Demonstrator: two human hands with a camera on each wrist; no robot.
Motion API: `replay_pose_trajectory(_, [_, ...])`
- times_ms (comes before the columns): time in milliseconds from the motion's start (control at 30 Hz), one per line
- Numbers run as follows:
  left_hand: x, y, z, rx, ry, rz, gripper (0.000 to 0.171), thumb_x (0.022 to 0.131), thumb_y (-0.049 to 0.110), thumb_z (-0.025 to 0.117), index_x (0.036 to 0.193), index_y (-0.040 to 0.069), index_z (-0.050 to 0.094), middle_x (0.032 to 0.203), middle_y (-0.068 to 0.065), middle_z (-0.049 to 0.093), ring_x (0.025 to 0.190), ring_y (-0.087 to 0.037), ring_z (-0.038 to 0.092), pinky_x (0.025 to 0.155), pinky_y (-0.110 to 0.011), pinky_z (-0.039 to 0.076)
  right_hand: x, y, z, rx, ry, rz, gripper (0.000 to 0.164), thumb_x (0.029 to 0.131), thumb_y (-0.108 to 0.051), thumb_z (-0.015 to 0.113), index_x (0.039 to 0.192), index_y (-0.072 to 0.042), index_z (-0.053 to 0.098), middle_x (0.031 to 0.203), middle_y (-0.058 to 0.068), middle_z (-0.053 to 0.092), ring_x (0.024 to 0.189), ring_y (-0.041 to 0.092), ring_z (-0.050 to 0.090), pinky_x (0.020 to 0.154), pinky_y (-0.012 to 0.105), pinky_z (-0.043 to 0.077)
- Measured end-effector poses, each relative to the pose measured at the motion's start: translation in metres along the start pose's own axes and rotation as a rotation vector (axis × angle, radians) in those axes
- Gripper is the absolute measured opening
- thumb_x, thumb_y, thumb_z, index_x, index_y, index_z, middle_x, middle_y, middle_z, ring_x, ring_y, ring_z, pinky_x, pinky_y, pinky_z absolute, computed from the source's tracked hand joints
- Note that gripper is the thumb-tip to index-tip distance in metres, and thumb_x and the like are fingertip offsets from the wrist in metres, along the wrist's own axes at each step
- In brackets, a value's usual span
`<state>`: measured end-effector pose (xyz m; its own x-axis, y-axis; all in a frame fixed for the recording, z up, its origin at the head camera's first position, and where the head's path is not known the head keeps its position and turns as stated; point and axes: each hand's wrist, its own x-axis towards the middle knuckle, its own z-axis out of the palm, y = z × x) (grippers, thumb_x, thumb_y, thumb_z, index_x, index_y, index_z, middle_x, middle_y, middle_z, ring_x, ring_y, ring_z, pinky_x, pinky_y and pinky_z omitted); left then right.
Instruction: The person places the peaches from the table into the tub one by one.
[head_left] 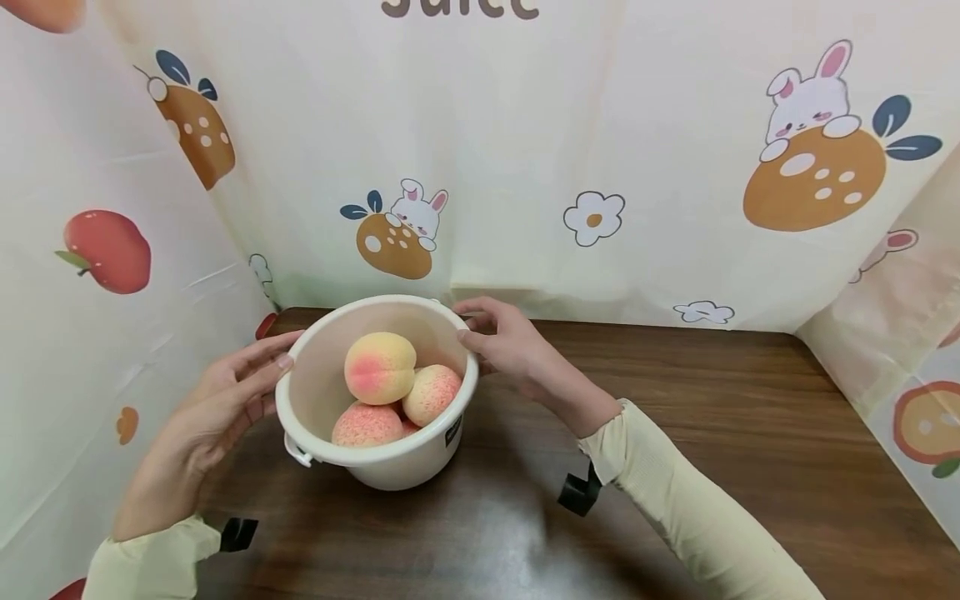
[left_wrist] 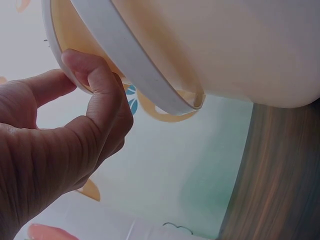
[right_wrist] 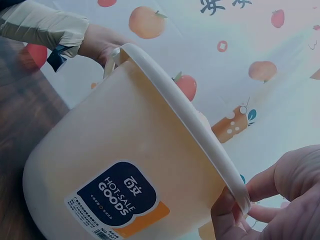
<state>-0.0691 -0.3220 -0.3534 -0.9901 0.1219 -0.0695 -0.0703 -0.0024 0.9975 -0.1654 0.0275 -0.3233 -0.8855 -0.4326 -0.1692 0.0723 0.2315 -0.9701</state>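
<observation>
A white plastic bucket (head_left: 397, 477) holds several peaches. A yellow peach with a pink blush (head_left: 380, 367) lies on top, above a speckled peach (head_left: 432, 394) at the right and a pinker one (head_left: 367, 425) in front. Another is mostly hidden beneath them. My left hand (head_left: 217, 400) grips the bucket's rim on the left, thumb at the edge. On the opposite side, my right hand (head_left: 513, 346) pinches the rim between thumb and fingers. A dark label (right_wrist: 117, 195) shows on the bucket's wall in the right wrist view. A white handle end (head_left: 297, 450) sits below the front-left rim.
Beneath the bucket is a dark brown wooden table (head_left: 675, 433), reaching far to the right. A white printed cloth (head_left: 510, 167) walls it in at the back and sides. Something red (head_left: 266, 325) shows at the table's back-left corner.
</observation>
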Motion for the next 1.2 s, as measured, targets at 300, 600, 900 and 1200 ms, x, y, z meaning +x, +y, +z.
replay_pose_trajectory(300, [0.011,0.005,0.022,0.009,-0.014,0.000,0.038,0.108,0.012,0.056,0.146,0.015,0.054,0.128,0.011,0.070,0.098,-0.009,0.073,0.083,-0.029,0.065,-0.006,0.007,-0.020,0.003,0.019,0.007,0.039,0.104,-0.009,0.061,0.143,-0.014,0.059,0.128,0.017,0.058,0.105,0.029,0.066,0.073,0.031,0.062])
replay_pose_trajectory(600, [0.033,0.012,0.054,0.046,-0.004,-0.026,0.052,0.106,0.019,0.062,0.153,0.005,0.045,0.120,0.007,0.069,0.102,-0.009,0.071,0.084,-0.029,0.064,-0.011,0.016,-0.055,-0.026,0.044,-0.009,0.041,0.105,-0.010,0.061,0.146,-0.009,0.058,0.141,0.020,0.058,0.112,0.028,0.065,0.079,0.030,0.062])
replay_pose_trajectory(900, [0.062,0.013,0.091,0.047,0.021,-0.068,0.060,0.105,0.028,0.064,0.157,0.005,0.043,0.128,0.000,0.065,0.107,-0.009,0.068,0.090,-0.029,0.063,-0.016,0.026,-0.094,0.042,0.084,0.018,0.043,0.107,-0.016,0.059,0.150,-0.011,0.055,0.149,0.015,0.054,0.127,0.028,0.060,0.092,0.032,0.060])
replay_pose_trajectory(1200, [0.091,0.011,0.121,0.030,0.029,-0.068,0.052,0.107,0.022,0.060,0.155,0.007,0.048,0.122,-0.003,0.060,0.103,-0.011,0.066,0.085,-0.026,0.063,-0.023,0.037,-0.125,0.077,0.092,-0.001,0.048,0.109,-0.016,0.054,0.156,-0.007,0.046,0.156,0.016,0.049,0.143,0.030,0.049,0.119,0.048,0.045])
